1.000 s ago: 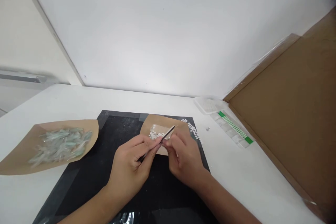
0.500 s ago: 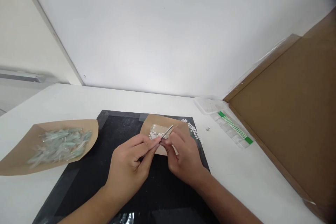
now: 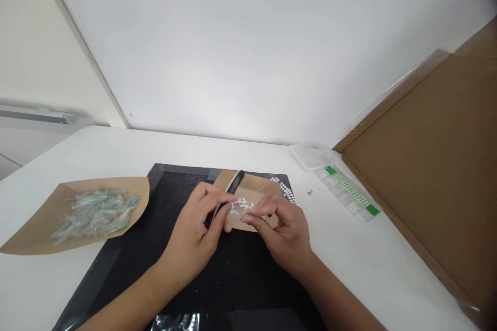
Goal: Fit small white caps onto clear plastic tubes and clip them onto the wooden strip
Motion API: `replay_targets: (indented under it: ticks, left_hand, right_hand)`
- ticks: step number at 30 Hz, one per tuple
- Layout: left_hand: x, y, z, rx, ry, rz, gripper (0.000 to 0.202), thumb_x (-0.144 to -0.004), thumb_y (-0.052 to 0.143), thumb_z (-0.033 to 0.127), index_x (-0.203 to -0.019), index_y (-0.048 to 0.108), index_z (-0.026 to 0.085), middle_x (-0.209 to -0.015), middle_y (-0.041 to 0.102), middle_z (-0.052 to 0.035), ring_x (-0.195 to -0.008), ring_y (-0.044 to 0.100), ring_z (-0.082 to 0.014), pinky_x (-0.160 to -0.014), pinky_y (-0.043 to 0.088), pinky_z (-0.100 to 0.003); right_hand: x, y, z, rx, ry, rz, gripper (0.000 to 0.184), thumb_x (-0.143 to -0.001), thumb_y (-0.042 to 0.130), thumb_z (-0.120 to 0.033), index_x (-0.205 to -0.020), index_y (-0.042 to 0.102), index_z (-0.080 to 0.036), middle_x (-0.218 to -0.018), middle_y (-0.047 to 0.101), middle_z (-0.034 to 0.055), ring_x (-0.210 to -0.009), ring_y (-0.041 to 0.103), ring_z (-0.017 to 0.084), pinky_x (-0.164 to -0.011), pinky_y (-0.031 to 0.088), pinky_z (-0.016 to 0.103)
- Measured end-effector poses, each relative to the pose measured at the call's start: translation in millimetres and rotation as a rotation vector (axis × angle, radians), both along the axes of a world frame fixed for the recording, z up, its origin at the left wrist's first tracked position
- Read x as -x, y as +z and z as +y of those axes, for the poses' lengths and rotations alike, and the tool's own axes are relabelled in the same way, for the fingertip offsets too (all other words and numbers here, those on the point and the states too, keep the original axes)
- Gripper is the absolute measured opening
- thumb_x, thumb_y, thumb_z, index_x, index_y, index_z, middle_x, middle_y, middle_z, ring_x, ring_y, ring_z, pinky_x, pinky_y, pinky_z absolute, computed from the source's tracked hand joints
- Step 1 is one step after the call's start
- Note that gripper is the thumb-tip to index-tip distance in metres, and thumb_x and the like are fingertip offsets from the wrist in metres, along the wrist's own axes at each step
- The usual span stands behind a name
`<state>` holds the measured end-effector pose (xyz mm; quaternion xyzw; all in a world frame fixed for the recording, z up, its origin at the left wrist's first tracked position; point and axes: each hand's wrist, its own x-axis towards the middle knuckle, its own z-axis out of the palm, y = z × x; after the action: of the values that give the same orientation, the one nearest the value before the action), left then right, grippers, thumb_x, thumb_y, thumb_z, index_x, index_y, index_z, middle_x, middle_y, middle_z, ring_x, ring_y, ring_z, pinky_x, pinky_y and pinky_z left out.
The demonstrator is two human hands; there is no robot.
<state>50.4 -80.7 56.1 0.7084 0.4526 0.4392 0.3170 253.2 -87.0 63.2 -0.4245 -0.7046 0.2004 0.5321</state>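
My left hand (image 3: 198, 230) grips a pair of dark tweezers (image 3: 229, 191); they point up and away over a small brown paper tray (image 3: 254, 189) with several tiny white pieces (image 3: 243, 205) in it. My right hand (image 3: 281, 230) hovers at the tray's near edge, thumb and forefinger pinched together; whatever sits between them is too small to make out. Both hands are above a black mat (image 3: 155, 248).
A larger brown paper tray (image 3: 42, 217) with several pale green clear-wrapped parts (image 3: 95, 212) lies at the left. Rows of white dots (image 3: 285, 190), a clear lidded box (image 3: 312, 155), a green-striped strip (image 3: 347, 191) and a tilted cardboard sheet (image 3: 427, 165) lie at the right.
The tweezers have swung from pointing right to pointing up and away. My right hand let go of their tip and shifted slightly right and nearer.
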Motion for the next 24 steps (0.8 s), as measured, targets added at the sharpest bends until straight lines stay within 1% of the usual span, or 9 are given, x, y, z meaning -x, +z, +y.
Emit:
replay_targets:
  ticks: [1, 3, 6, 8, 12, 16, 19, 22, 24]
  left_hand:
    - [0.5, 1.1, -0.2, 0.009, -0.052, 0.012, 0.025, -0.106, 0.052, 0.029, -0.122, 0.071, 0.027, -0.1, 0.059, -0.0041, -0.072, 0.062, -0.0136, -0.068, 0.057, -0.029]
    - [0.7, 3.7, -1.2, 0.013, -0.125, 0.03, 0.028, -0.107, 0.048, 0.027, -0.122, 0.071, 0.028, -0.102, 0.058, -0.0046, -0.073, 0.062, -0.0139, -0.067, 0.056, -0.028]
    - [-0.2, 8.0, -2.8, -0.005, -0.185, 0.042, 0.03, -0.107, 0.046, 0.025, -0.126, 0.068, 0.03, -0.104, 0.058, -0.0047, -0.088, 0.064, -0.0171, -0.079, 0.056, -0.031]
    - [-0.9, 10.9, -3.7, 0.009, -0.213, 0.027, 0.028, -0.107, 0.049, 0.025, -0.126, 0.068, 0.03, -0.104, 0.059, -0.0042, -0.095, 0.063, -0.0176, -0.086, 0.055, -0.031]
    - [-1.0, 15.9, -4.8, 0.047, -0.215, -0.026, 0.022, -0.105, 0.056, 0.029, -0.12, 0.072, 0.031, -0.103, 0.06, -0.0034, -0.094, 0.063, -0.0162, -0.086, 0.054, -0.029]
    - [-0.5, 16.9, -4.7, 0.068, -0.22, -0.064, 0.022, -0.103, 0.059, 0.029, -0.117, 0.075, 0.032, -0.101, 0.061, -0.0034, -0.09, 0.064, -0.0162, -0.082, 0.056, -0.028]
    - [-0.8, 14.9, -3.5, 0.086, -0.221, -0.084, 0.021, -0.102, 0.061, 0.029, -0.114, 0.077, 0.032, -0.102, 0.062, -0.0038, -0.086, 0.064, -0.0156, -0.071, 0.056, -0.025]
    - [-0.4, 12.9, -2.3, 0.115, -0.218, -0.104, 0.019, -0.101, 0.062, 0.03, -0.111, 0.078, 0.03, -0.101, 0.061, -0.003, -0.072, 0.061, -0.0112, -0.059, 0.052, -0.021]
    - [0.4, 12.3, -2.1, 0.17, -0.229, -0.108, 0.017, -0.1, 0.063, 0.033, -0.109, 0.078, 0.028, -0.101, 0.06, -0.0019, -0.061, 0.057, -0.0074, -0.054, 0.05, -0.019]
  right_hand:
    - [-0.5, -0.1, 0.0, 0.023, 0.009, 0.017, 0.015, -0.085, 0.084, -0.026, -0.08, 0.07, -0.025, -0.075, 0.074, -0.0007, -0.067, 0.07, 0.017, -0.062, 0.055, 0.031]
    - [-2.0, -0.3, 0.2, 0.073, 0.03, 0.043, 0.014, -0.084, 0.085, -0.027, -0.08, 0.072, -0.025, -0.074, 0.074, -0.0008, -0.066, 0.069, 0.017, -0.062, 0.055, 0.03]
    - [-3.7, 0.3, 0.0, 0.106, 0.049, 0.063, 0.013, -0.084, 0.086, -0.026, -0.08, 0.073, -0.025, -0.075, 0.075, -0.0013, -0.067, 0.07, 0.016, -0.063, 0.055, 0.03]
    - [-4.1, 1.3, -0.5, 0.096, 0.053, 0.06, 0.013, -0.084, 0.085, -0.025, -0.079, 0.073, -0.025, -0.075, 0.075, -0.0015, -0.067, 0.07, 0.016, -0.064, 0.056, 0.03]
    - [-5.5, 2.0, -1.3, 0.077, 0.042, 0.03, 0.013, -0.086, 0.085, -0.027, -0.081, 0.072, -0.026, -0.076, 0.075, -0.0013, -0.067, 0.07, 0.016, -0.064, 0.057, 0.03]
    - [-7.8, -0.2, -0.6, 0.038, 0.051, -0.016, 0.013, -0.087, 0.083, -0.025, -0.083, 0.071, -0.026, -0.078, 0.075, -0.0014, -0.067, 0.071, 0.016, -0.065, 0.057, 0.03]
    - [-9.0, -1.7, 0.4, 0.029, 0.056, -0.034, 0.013, -0.088, 0.082, -0.024, -0.084, 0.07, -0.026, -0.079, 0.075, -0.0014, -0.069, 0.072, 0.016, -0.066, 0.057, 0.03]
    - [-10.2, -2.3, 1.5, 0.052, 0.051, -0.065, 0.012, -0.088, 0.082, -0.026, -0.084, 0.071, -0.026, -0.079, 0.075, -0.0016, -0.07, 0.072, 0.016, -0.066, 0.056, 0.029]
    - [-11.2, -2.4, 2.2, 0.061, 0.062, -0.078, 0.012, -0.088, 0.083, -0.028, -0.083, 0.072, -0.026, -0.078, 0.075, -0.0016, -0.071, 0.071, 0.016, -0.067, 0.055, 0.029]
